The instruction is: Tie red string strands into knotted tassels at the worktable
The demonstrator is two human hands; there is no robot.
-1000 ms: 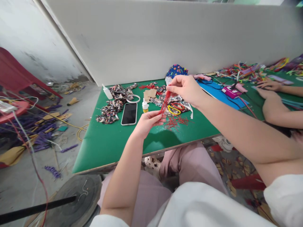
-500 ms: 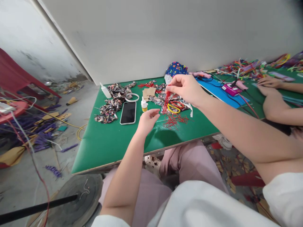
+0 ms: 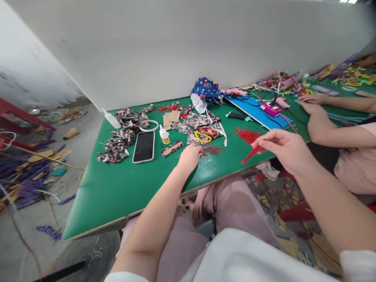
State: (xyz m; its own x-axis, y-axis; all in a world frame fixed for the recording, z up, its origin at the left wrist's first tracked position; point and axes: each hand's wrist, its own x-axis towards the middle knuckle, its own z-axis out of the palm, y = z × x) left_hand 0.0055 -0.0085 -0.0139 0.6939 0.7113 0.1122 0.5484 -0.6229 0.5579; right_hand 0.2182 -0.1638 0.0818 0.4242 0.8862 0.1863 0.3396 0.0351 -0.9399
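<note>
My right hand [image 3: 283,150] is off to the right near the table's front edge, pinching a small bundle of red threads [image 3: 249,155]. Just behind that bundle lies a red thread heap [image 3: 247,135]. Down at the table, my left hand [image 3: 189,158] has its fingers closed at the left edge of some loose red threads [image 3: 215,149]. Behind them rest scissors [image 3: 203,138] with yellow and red handles, on patterned fabric. Left of these are a floral strip [image 3: 172,149] and a small glue bottle [image 3: 165,136] with a yellow label.
A phone [image 3: 143,147], a white ring [image 3: 149,125], a white squeeze bottle [image 3: 111,119] and bunched fabric [image 3: 116,146] occupy the left side. Cardboard pieces [image 3: 172,118] and a blue patterned cloth [image 3: 206,92] sit behind. Another person's arms [image 3: 329,125] rest at right.
My right hand has moved right and down with the red threads. My left hand has lowered and closed at the loose threads. The view has turned right, showing the floral strip and the red heap.
</note>
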